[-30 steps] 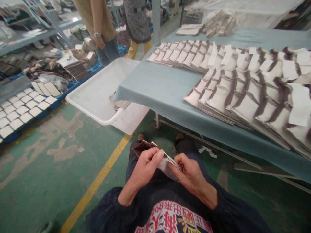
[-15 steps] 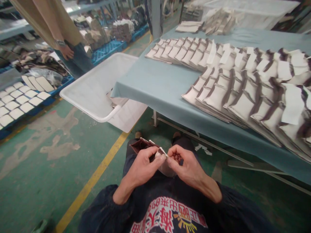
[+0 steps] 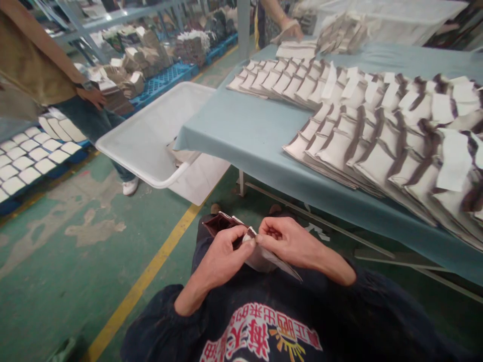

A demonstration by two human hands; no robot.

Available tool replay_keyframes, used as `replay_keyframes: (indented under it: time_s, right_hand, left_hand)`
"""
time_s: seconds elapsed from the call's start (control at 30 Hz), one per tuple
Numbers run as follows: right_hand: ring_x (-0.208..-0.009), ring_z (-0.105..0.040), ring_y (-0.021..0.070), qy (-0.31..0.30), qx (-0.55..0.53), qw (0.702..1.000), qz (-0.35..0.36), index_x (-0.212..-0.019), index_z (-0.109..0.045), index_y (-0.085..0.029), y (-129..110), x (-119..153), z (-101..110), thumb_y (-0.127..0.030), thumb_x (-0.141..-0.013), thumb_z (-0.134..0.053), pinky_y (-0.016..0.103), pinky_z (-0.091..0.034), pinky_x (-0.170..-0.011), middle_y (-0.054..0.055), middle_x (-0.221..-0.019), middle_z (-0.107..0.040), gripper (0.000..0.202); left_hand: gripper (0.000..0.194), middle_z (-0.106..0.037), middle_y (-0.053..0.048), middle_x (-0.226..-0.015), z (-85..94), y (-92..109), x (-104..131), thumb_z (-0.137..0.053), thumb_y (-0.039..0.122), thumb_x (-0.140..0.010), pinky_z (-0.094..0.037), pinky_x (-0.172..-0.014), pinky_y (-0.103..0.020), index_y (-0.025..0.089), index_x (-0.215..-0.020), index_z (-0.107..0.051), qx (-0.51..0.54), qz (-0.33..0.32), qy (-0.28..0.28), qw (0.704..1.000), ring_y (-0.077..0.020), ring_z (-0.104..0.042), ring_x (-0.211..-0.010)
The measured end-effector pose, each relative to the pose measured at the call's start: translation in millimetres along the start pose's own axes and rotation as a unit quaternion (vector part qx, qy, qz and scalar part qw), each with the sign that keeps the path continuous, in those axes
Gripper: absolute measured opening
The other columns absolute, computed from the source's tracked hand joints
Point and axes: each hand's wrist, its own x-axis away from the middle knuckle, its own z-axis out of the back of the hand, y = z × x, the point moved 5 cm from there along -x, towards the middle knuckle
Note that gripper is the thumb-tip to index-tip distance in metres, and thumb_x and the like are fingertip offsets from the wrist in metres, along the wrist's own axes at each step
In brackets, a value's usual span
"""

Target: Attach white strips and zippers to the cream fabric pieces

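A pale sewn pouch with a dark brown lining (image 3: 218,224) is held above my lap, its opening facing away from me. Thumb and fingers of my left hand (image 3: 225,254) pinch its upper edge, where a small white and brown corner sticks up. My right hand (image 3: 287,243) is closed too, its thumb and forefinger meeting at that same corner, with the other fingers curled in. A pale flap (image 3: 279,261) slants out below my right hand. The inside of the grip is hidden by my fingers.
A table with a blue-green cover (image 3: 226,133) bears overlapping rows of similar pale pieces (image 3: 339,141), some with white paper slips. A white plastic tub (image 3: 151,166) stands beside it. One person (image 3: 41,60) stands at left; another person's hand (image 3: 291,29) touches a stack at the table's far end.
My right hand has turned and its wrist swung right, baring the pale flap. The person at left has shifted left; another person's arm has appeared at the table's far end.
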Motion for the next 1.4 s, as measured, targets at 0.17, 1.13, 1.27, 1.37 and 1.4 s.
replay_keyframes:
  time_s: [0.17,1.13,1.27,1.37,1.4]
  right_hand:
    - [-0.056,-0.044,0.0105,-0.056,0.014,0.998,0.007,-0.066,-0.058,-0.018,-8.3,-11.1,5.8,-0.018,-0.078,-0.055,0.021,-0.031,-0.049,-0.003,-0.059,-0.053,0.012]
    - [-0.066,-0.056,0.0149,0.094,0.025,0.995,-0.039,-0.082,-0.064,-0.021,3.0,0.3,-8.9,-0.030,-0.087,-0.060,0.027,-0.038,-0.062,-0.001,-0.074,-0.065,0.011]
    - [-0.067,-0.057,0.0152,0.083,-0.015,0.996,-0.024,-0.083,-0.062,-0.020,13.1,3.3,-17.6,-0.028,-0.089,-0.057,0.027,-0.039,-0.062,-0.001,-0.075,-0.065,0.011]
    - [-0.069,-0.056,0.0153,0.079,-0.017,0.997,0.003,-0.083,-0.061,-0.020,19.2,4.9,-22.3,-0.029,-0.090,-0.057,0.028,-0.039,-0.064,-0.001,-0.075,-0.064,0.012]
    - [-0.068,-0.056,0.0151,0.078,-0.018,0.997,0.007,-0.083,-0.061,-0.020,21.3,5.1,-23.7,-0.030,-0.090,-0.057,0.028,-0.039,-0.064,-0.001,-0.075,-0.064,0.012]
  left_hand:
    - [0.022,-0.046,0.003,-0.068,-0.4,-1.8,-0.9,-0.055,0.031,-0.088,-0.031,-0.060,-0.026,0.018,-0.072,-0.054,-0.004,0.006,0.022,1.000,-0.0136,-0.041,-0.067]
    - [0.040,-0.042,0.004,-0.066,4.2,-5.0,-3.5,-0.051,0.043,-0.099,-0.030,-0.060,-0.028,0.018,-0.068,-0.048,-0.036,-0.016,0.119,0.992,-0.0129,-0.038,-0.065]
    - [0.038,-0.046,0.003,-0.066,6.3,-12.5,-4.1,-0.053,0.042,-0.098,-0.031,-0.059,-0.027,0.018,-0.070,-0.052,-0.008,-0.013,0.139,0.990,-0.0127,-0.040,-0.063]
    - [0.039,-0.047,0.003,-0.066,5.8,-18.9,-6.2,-0.054,0.046,-0.097,-0.031,-0.057,-0.025,0.017,-0.071,-0.054,0.037,0.000,0.123,0.992,-0.0121,-0.039,-0.062]
    - [0.039,-0.047,0.003,-0.066,5.7,-20.3,-6.6,-0.056,0.047,-0.096,-0.031,-0.056,-0.024,0.017,-0.072,-0.055,0.043,0.006,0.118,0.992,-0.0117,-0.039,-0.062]
